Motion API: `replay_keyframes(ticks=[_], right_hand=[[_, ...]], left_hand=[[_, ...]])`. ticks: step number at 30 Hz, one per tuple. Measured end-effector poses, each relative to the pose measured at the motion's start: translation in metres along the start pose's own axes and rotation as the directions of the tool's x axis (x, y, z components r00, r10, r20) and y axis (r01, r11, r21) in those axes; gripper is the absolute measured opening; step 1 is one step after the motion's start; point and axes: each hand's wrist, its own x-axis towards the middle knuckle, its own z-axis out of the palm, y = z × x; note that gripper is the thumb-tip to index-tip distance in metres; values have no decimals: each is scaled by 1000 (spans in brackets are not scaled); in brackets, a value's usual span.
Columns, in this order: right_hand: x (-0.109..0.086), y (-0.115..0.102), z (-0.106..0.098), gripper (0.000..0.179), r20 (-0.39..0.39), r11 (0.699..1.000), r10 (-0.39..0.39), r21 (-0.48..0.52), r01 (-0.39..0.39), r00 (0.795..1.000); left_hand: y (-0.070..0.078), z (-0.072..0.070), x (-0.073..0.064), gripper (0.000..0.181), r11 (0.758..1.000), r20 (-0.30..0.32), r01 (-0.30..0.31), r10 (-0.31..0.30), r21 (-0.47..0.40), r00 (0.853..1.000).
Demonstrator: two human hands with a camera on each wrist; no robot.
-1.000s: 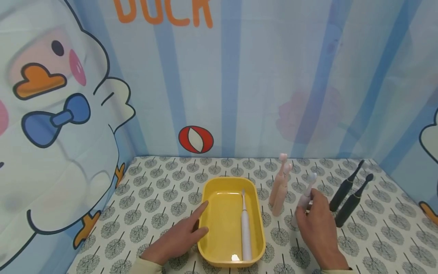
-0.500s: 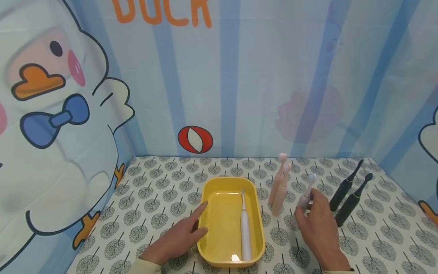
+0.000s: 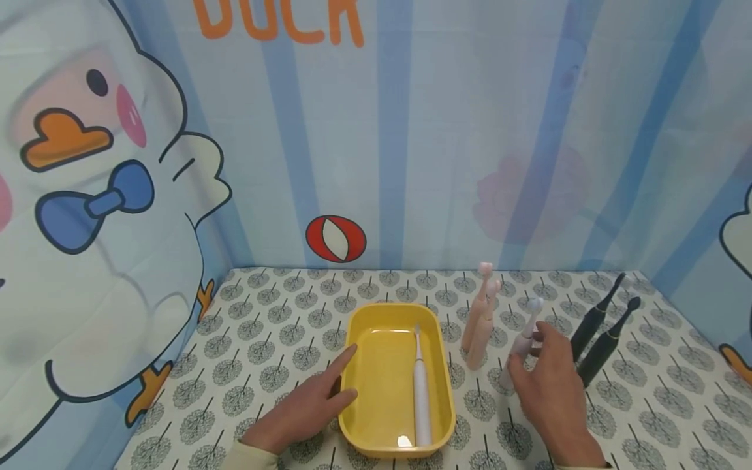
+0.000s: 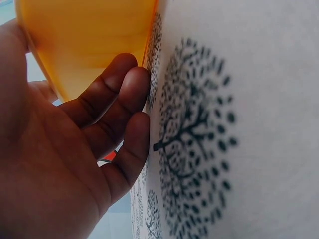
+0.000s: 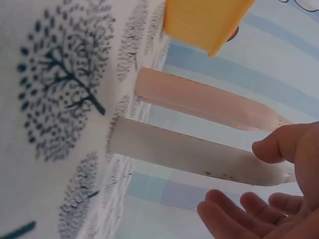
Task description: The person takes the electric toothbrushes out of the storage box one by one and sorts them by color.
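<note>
My left hand (image 3: 308, 411) rests thumb and forefinger against the left rim of a yellow tray (image 3: 376, 385); its other fingers bend loosely beside the tray wall in the left wrist view. Inside the tray, along the right side, lies a white electric toothbrush (image 3: 421, 401). A second white electric toothbrush (image 5: 184, 154) stands upright on the cloth. Around its upper handle is my right hand (image 3: 552, 395), the thumb at the handle and the other fingers spread away from it in the right wrist view.
Two pink electric toothbrushes (image 3: 482, 336) stand between the tray and the upright white one. Two black electric toothbrushes (image 3: 600, 352) stand just right of my right hand. A tree-patterned cloth (image 3: 258, 333) covers the table, with a printed curtain (image 3: 435, 143) behind it.
My right hand has shifted slightly right and its fingers have loosened from the upright white toothbrush, which stays in place. The left hand and tray have not moved.
</note>
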Motion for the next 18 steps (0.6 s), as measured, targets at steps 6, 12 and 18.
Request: replay_keyframes(ticks=[6,12,18], right_hand=[[-2,-7,-10,67,-78,1000,21,-19,-22,997],[-5,-13,-21,67,-117,997,70,-5,-71,991],[-7,-18,-28,61,-151,997,74,17,-73,986]], left_hand=[[-1,-1,1,67,1000,0,14,-14,20,1000],[0,-2,1,67,1000,14,4,-4,-4,1000],[1,-2,1,66,1000,26,10,-10,-26,1000]])
